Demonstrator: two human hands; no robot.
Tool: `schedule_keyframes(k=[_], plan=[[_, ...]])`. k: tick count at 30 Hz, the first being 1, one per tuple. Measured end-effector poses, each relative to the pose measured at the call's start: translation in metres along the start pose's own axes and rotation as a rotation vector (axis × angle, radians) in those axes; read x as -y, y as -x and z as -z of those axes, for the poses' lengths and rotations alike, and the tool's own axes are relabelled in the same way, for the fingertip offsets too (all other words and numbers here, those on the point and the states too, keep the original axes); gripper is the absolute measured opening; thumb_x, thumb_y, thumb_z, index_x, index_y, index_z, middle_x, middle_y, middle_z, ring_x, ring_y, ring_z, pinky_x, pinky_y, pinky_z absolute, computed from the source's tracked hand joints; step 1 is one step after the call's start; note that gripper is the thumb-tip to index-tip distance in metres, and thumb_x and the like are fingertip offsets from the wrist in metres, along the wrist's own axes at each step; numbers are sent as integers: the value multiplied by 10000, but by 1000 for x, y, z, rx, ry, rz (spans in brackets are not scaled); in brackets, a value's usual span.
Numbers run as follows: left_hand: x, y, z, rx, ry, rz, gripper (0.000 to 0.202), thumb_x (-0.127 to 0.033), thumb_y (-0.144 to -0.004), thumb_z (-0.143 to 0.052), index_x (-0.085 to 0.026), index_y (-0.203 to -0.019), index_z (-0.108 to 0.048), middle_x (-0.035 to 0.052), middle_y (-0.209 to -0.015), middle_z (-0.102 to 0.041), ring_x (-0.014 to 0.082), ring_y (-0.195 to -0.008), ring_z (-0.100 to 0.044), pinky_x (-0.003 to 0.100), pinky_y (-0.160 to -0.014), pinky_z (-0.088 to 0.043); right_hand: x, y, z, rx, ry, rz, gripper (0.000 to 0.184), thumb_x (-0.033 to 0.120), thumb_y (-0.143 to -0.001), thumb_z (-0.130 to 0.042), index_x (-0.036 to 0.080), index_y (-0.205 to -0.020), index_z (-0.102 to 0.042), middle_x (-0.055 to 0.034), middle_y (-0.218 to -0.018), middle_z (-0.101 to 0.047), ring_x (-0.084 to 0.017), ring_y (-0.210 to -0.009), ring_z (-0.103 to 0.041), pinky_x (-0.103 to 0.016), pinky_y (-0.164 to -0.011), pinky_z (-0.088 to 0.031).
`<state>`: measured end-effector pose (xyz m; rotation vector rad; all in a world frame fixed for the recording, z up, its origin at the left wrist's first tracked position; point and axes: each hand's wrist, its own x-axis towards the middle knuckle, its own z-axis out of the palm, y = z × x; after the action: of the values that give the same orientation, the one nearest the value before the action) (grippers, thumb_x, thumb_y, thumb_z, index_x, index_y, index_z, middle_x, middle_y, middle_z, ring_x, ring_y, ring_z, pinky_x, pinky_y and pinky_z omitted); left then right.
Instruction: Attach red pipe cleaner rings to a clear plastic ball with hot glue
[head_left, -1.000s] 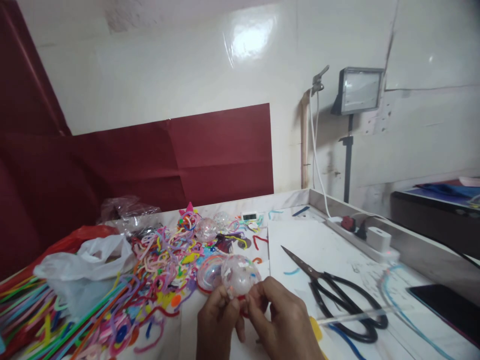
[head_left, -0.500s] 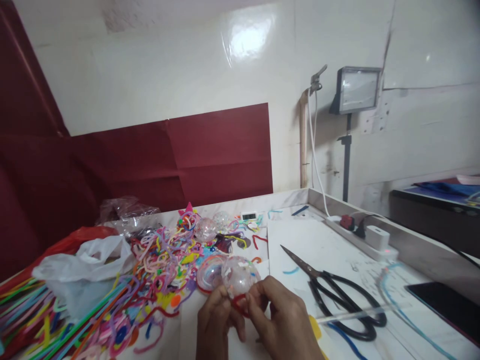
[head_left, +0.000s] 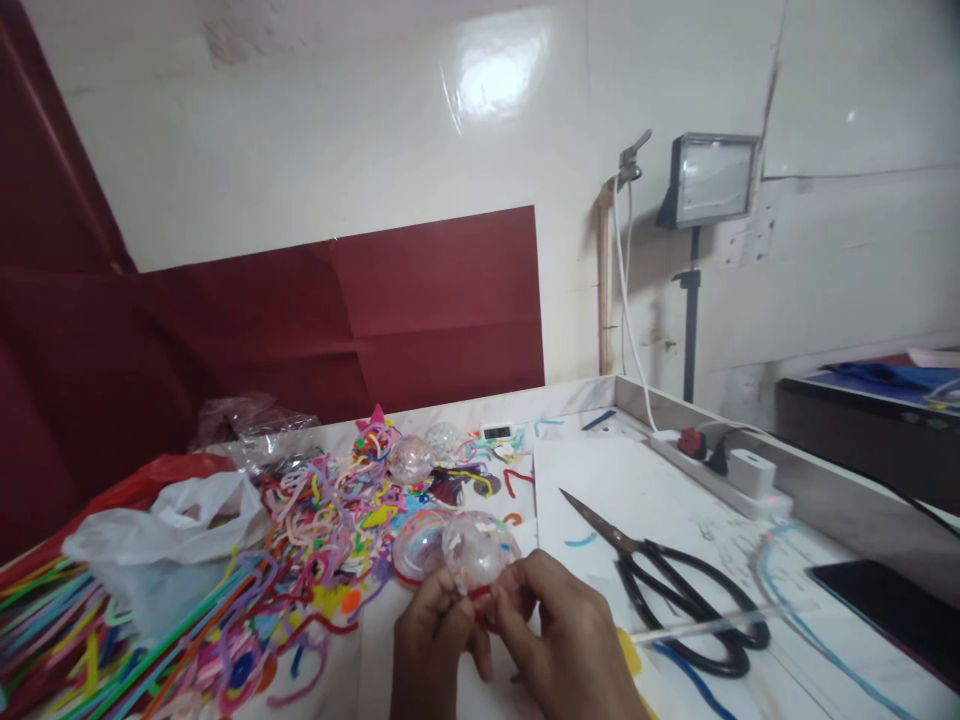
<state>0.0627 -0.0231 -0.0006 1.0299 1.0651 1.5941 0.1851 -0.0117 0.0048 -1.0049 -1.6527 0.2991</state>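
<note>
A clear plastic ball with coloured flecks inside is held at the bottom centre by both my hands. My left hand pinches it from the lower left, fingers closed. My right hand pinches a short red pipe-cleaner piece at the ball's base, fingers closed. Just behind the ball a second clear ball with a red rim rests on the white table.
A heap of coloured pipe-cleaner bits and long coloured stems lie at left, with a white plastic bag and a red one. Black scissors lie at right. A power strip and a dark phone sit farther right.
Almost nothing has moved. My fingers shifted slightly on the red piece under the ball, and the view drifted a little.
</note>
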Motion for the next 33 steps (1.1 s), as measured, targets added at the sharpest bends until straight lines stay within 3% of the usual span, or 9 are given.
schedule_keyframes(k=[15,24,33], plan=[[3,-4,-1,-70,7,-2,248,-330,-657,-746,-161,-633,-565,-53,-476,-553,40,-357,-384,153,-399,-256,4,3,-5,19,-36,-48,196,296,-879,-532,226,-697,-547,36,-613,-580,-120,-526,-536,-229,-516,-385],[3,-10,5,-32,12,76,253,-272,-662,-730,-190,-626,-493,-110,-397,-438,41,-340,-347,159,-396,-238,0,6,-5,1,1,18,179,282,-897,-501,225,-732,-537,39,-615,-560,-120,-530,-535,-228,-526,-382],[4,-11,6,-40,-14,101,230,-238,-621,-758,-180,-605,-536,-94,-383,-444,45,-348,-342,160,-396,-241,6,3,-6,79,-11,-144,224,316,-862,-499,220,-663,-538,43,-577,-549,-118,-520,-509,-229,-531,-344]])
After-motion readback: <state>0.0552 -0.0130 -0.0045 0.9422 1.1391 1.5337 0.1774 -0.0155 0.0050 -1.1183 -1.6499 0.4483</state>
